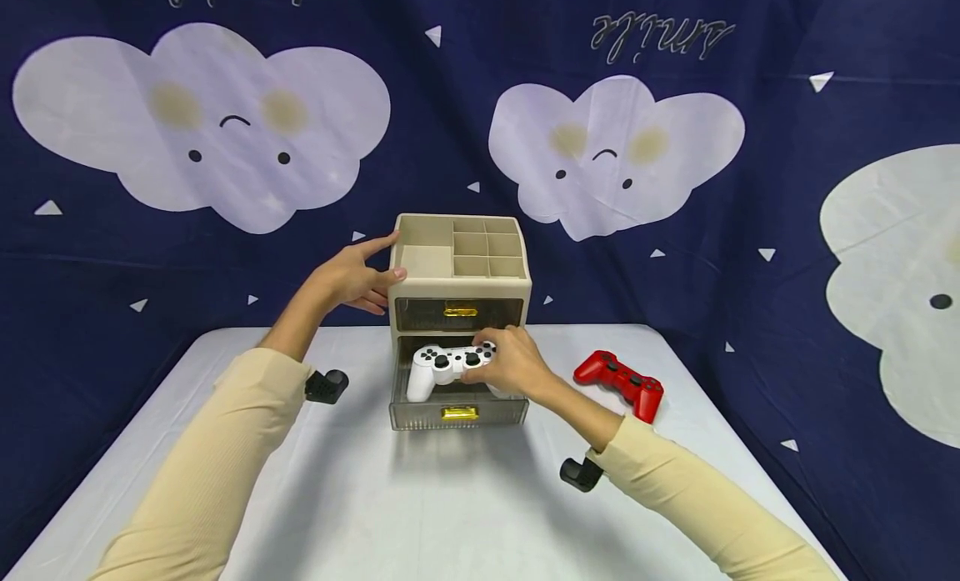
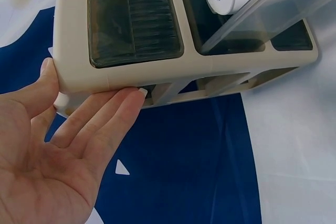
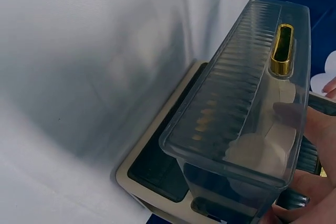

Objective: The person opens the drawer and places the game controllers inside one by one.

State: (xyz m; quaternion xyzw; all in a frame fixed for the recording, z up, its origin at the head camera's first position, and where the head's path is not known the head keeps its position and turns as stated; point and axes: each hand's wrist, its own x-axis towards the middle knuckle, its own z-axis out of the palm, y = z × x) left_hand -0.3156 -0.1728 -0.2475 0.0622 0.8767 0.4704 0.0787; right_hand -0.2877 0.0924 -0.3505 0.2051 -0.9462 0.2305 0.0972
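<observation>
A beige desktop organizer (image 1: 461,288) with smoky see-through drawers stands at the back of the table. Its open drawer (image 1: 420,416) sticks out toward me, below a closed one. Over that drawer, my right hand (image 1: 517,363) grips the right side of a white game controller (image 1: 450,369), thumb in front and fingers on top. The controller's left grip hangs inside the drawer walls. Fairly straight fingers of my left hand (image 1: 348,274) rest on the organizer's left side, thumb at the top rim; in the left wrist view the fingertips touch the beige side wall (image 2: 142,74).
To the right of the organizer, a red game controller (image 1: 618,383) lies on the white-covered table (image 1: 442,506). A dark blue curtain (image 1: 442,114) with cloud prints hangs right behind. The organizer's top has one large and several small compartments. The drawer has a gold handle (image 1: 460,413).
</observation>
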